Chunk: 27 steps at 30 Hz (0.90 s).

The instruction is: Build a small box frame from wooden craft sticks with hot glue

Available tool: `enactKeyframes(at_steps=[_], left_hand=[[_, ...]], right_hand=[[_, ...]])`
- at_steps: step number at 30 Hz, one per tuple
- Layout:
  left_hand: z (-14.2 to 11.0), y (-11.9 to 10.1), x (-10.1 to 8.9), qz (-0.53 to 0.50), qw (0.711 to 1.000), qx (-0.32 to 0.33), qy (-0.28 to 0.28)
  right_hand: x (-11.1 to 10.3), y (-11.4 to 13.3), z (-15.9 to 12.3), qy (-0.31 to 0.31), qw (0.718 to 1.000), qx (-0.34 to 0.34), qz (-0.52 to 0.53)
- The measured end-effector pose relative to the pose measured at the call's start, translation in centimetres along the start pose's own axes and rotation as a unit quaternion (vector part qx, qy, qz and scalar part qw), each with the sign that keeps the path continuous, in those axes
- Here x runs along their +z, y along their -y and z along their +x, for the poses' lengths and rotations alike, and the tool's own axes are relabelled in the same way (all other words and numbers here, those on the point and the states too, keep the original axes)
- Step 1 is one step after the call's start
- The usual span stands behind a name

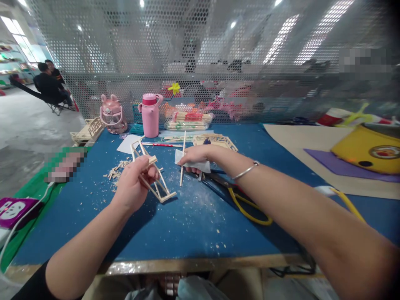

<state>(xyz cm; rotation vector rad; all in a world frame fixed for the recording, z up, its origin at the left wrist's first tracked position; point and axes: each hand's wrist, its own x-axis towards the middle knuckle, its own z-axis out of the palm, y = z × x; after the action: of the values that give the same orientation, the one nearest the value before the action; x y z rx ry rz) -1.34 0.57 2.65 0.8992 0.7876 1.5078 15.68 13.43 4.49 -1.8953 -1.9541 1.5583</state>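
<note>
My left hand [134, 179] is closed around a small open frame of glued wooden sticks [160, 192], tilted above the blue table top. To its right, my right hand [195, 157] pinches a thin wooden stick [182, 177] together with a piece of white paper or cloth [204, 167]. The fingers under that hand are partly hidden. Beneath my right forearm lie scissors with yellow handles [246, 214], their blades partly covered. Short wood offcuts [116, 170] are heaped left of the frame, beside a white paper sheet [128, 144].
A pink bottle [150, 118] and a pink clear jug [113, 118] stand at the back. Bagged sticks [189, 121] and a flat stick-built piece [229, 143] lie near the perforated metal screen [187, 54]. A yellow container [368, 148] sits right; a purple power strip [18, 212] is left.
</note>
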Motion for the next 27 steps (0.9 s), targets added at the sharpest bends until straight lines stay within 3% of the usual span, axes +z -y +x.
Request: enactKeyframes(at_steps=[4, 6, 8, 9, 13, 17, 23, 27], left_hand=[[-0.3, 0.4, -0.4, 0.030, 0.999, 0.019, 0.038], [-0.5, 0.8, -0.4, 0.097, 0.992, 0.057, 0.047], [-0.9, 1.3, -0.3, 0.183, 0.978, 0.093, 0.036], [-1.0, 1.6, -0.3, 0.223, 0.969, 0.105, 0.029], [-1.3, 2.9, -0.1, 0.321, 0.935, 0.150, 0.030], [-1.2, 4.0, -0.3, 0.331, 0.931, 0.149, 0.035], [-1.6, 4.7, -0.3, 0.358, 0.918, 0.164, 0.054], [-1.6, 4.7, -0.3, 0.390, 0.902, 0.182, 0.043]], right_hand=[[-1.5, -0.2, -0.3, -0.028, 0.998, -0.053, -0.021], [-1.5, -0.7, -1.3, -0.110, 0.987, -0.119, -0.026], [-0.6, -1.5, -2.6, -0.236, 0.953, -0.187, -0.017], [0.4, -1.9, -3.3, -0.267, 0.935, -0.232, 0.004], [5.8, -4.2, -5.3, -0.241, 0.889, -0.368, 0.125], [9.9, -5.8, -5.9, -0.218, 0.863, -0.445, 0.096], [11.0, -5.6, -6.0, -0.236, 0.833, -0.491, 0.095], [11.5, -5.5, -6.1, -0.246, 0.831, -0.488, 0.106]])
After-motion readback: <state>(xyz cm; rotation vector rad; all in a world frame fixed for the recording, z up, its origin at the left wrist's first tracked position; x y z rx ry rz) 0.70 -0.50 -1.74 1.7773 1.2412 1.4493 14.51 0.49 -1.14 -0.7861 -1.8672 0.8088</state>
